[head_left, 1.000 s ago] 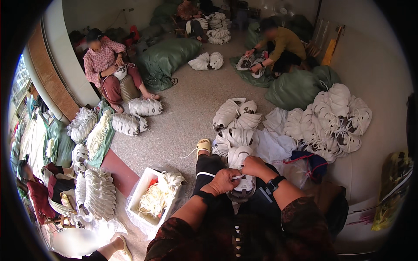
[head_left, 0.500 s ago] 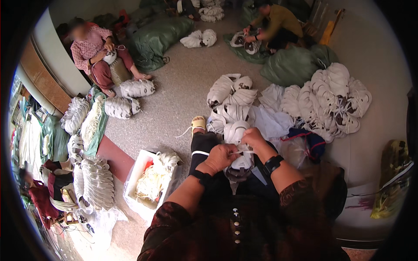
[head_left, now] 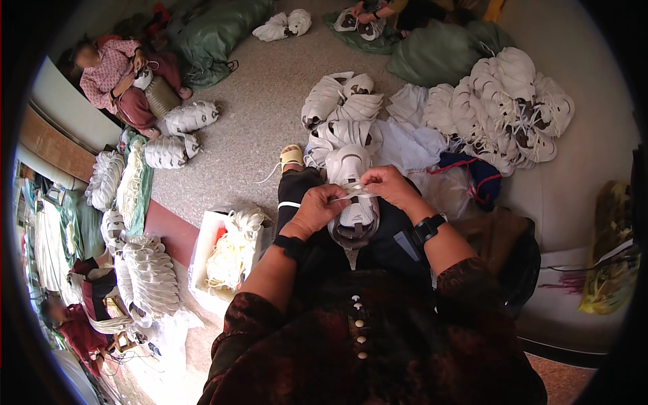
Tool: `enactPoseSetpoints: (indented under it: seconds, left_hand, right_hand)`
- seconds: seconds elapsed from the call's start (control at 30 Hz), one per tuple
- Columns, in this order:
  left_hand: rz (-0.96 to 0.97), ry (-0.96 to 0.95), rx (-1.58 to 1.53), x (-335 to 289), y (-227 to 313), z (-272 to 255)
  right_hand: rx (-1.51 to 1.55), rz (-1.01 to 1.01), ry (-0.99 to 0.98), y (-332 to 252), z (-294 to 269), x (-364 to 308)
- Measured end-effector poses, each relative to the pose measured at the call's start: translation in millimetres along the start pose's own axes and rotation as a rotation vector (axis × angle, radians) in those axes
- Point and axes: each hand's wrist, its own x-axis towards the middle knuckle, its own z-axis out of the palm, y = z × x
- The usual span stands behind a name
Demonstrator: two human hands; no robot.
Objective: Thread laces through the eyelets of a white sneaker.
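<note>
A white shoe (head_left: pixel 349 163) rests on my lap between my thighs, its opening toward my body and its toe pointing away. Over its tongue, my left hand (head_left: pixel 316 210) pinches a white shoelace (head_left: pixel 355 195) between thumb and fingers. My right hand (head_left: pixel 391 187) grips the lace from the other side, with the fingers closed on it. Between the two hands the lace looks crossed or looped; its exact form is too small to tell. Just beyond the toe lie more white shoes (head_left: pixel 341 133), packed tightly together.
Left of my leg stands a white box (head_left: pixel 200 260) of loose laces (head_left: pixel 233 260). A big heap of white shoes (head_left: pixel 503 108) lies to the right, near a green sack (head_left: pixel 435 57). A seated co-worker (head_left: pixel 118 77) handles a shoe at far left. Shoe bundles (head_left: pixel 145 277) line the left side.
My hands have come closer together over the shoe, with the lace crossed between them. The view has tilted downward, so more of the shoe shows.
</note>
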Motion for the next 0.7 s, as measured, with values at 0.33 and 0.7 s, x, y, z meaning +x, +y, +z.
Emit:
enactPoseSetpoints:
  seconds: [0.33, 0.7]
  left_hand:
    - [0.017, 0.03, 0.01, 2, -4, 1]
    - [0.487, 0.453, 0.663, -7, 24, -26]
  right_hand:
    - [-0.96, -0.284, 0.554, -28, 35, -7]
    - [-0.741, -0.128, 0.344, -10, 30, -21]
